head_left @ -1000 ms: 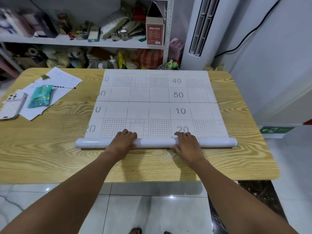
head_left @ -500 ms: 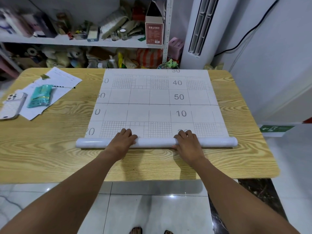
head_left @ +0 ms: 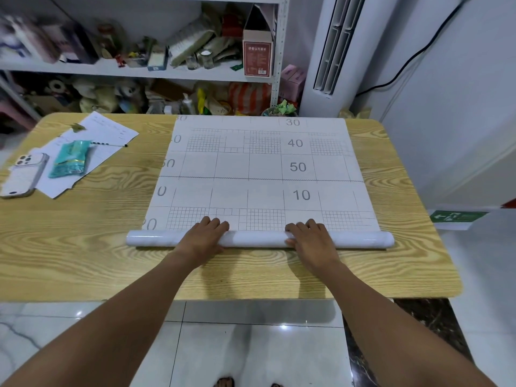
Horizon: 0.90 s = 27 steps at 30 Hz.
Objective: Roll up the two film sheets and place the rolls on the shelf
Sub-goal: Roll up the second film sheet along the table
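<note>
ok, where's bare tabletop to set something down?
Free: tabletop between papers and film sheet; strip in front of roll; narrow strip right of sheet. Crowded: far-left corner, with phone and teal packet; shelf packed.

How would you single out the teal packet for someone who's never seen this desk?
Start at the wooden table and go to its far-left corner, where white paper sheets lie. On those sheets, just right of a white phone, sits the teal packet. It is the only teal, soft, crinkled item there; the phone and sheets are white and flat.
</note>
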Tool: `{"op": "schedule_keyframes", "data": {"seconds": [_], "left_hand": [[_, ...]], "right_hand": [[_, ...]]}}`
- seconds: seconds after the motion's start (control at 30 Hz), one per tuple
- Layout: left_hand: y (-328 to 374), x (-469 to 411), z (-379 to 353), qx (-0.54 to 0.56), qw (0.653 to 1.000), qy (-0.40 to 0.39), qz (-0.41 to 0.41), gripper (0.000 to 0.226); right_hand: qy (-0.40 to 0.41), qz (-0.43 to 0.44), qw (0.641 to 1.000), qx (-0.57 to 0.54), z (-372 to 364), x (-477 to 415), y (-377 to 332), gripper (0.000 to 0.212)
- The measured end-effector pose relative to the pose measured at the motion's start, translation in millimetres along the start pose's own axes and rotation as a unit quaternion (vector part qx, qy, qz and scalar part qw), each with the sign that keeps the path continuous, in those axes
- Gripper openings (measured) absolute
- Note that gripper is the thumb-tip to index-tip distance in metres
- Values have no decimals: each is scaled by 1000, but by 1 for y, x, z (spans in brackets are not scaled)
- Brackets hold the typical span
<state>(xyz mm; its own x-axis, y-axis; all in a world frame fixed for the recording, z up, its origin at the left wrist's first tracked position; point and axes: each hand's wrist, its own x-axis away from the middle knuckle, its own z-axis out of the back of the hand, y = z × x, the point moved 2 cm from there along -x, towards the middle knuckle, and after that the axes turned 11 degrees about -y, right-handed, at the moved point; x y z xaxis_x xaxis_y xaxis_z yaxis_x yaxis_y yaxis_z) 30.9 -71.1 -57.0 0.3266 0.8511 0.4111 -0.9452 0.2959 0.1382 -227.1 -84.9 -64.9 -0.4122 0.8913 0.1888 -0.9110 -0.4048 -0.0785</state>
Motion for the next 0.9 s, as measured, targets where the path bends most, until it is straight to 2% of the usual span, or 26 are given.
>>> {"op": "schedule_keyframes", "data": {"seconds": [0.1,0.23,0.27,0.37,0.47,0.57,0.67,0.9], "left_hand": [[1,-1,1,14,1000,7,0,37],[0,-3,-1,-13,1000,9,5,34],[-1,-3,-1,-20,1000,9,8,34],[0,-4,-1,-31,999,11,6,36],[0,-2,-1,-28,999,24,-1,35],[1,0,0,-13,998,56,-15,21],[0,2,0,-12,996,80,-28,11],[-4,3,-4,-17,997,79,-21,25]], "right_hand": [[9,5,1000,-3,0,-1,1,21],[-36,5,999,-29,1,2,3,60],[-41,9,999,-27,1,3,3,63],[-48,3,998,-32,0,2,6,52],[-53,6,998,-44,-2,1,6,52],[-38,9,996,-81,0,-1,6,54],[-21,14,996,-91,3,-1,7,42],[-15,20,997,-73,0,-3,8,28]]}}
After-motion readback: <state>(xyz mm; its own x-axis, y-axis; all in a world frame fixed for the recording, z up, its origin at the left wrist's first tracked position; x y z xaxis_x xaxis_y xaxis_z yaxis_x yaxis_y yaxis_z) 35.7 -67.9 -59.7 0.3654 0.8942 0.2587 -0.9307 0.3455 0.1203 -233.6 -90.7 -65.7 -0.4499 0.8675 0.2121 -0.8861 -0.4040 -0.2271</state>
